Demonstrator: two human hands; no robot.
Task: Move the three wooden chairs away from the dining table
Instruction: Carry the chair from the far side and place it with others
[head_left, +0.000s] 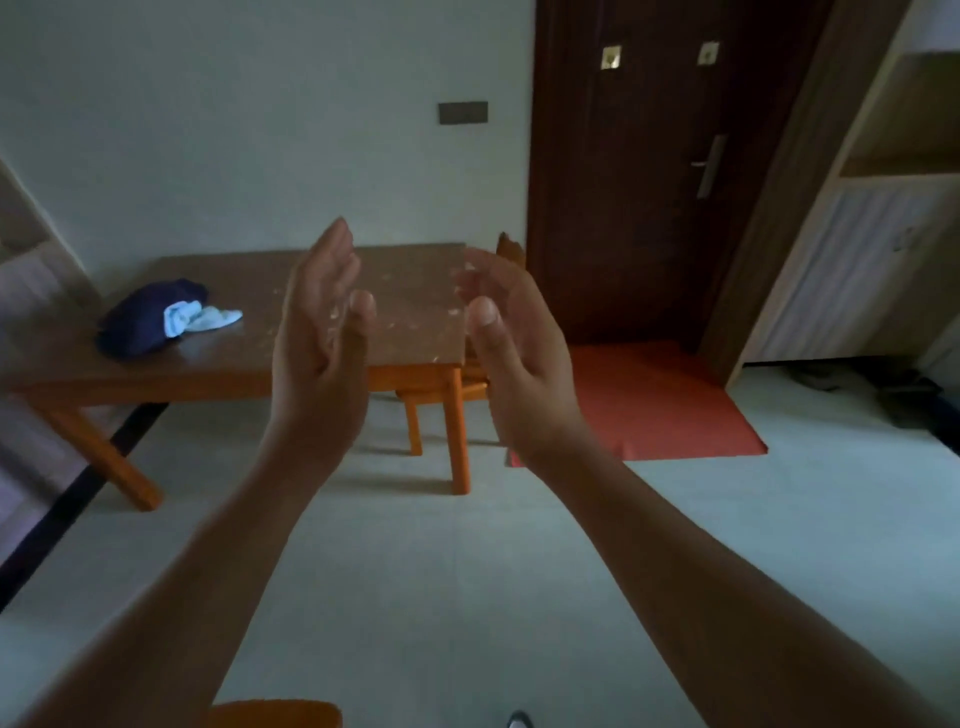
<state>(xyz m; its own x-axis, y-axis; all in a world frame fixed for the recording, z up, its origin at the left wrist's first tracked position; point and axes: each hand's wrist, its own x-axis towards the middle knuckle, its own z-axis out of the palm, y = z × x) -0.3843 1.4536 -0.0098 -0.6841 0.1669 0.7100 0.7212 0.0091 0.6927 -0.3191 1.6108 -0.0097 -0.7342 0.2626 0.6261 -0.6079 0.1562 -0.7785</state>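
While both arms reach forward, left hand (319, 332) and right hand (511, 338) open and empty, palms facing each other, wooden bench (405, 291) beyond, one chair (470, 384) tucked at its right end, dark cloth bundle (150, 317) on top.

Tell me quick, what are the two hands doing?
Left hand: open, holding nothing.
Right hand: open, holding nothing.

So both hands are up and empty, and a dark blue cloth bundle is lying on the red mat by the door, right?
Not quite. The head view shows the dark blue cloth bundle lying on the dining table, not on the red mat. The left hand and right hand are indeed up and empty.
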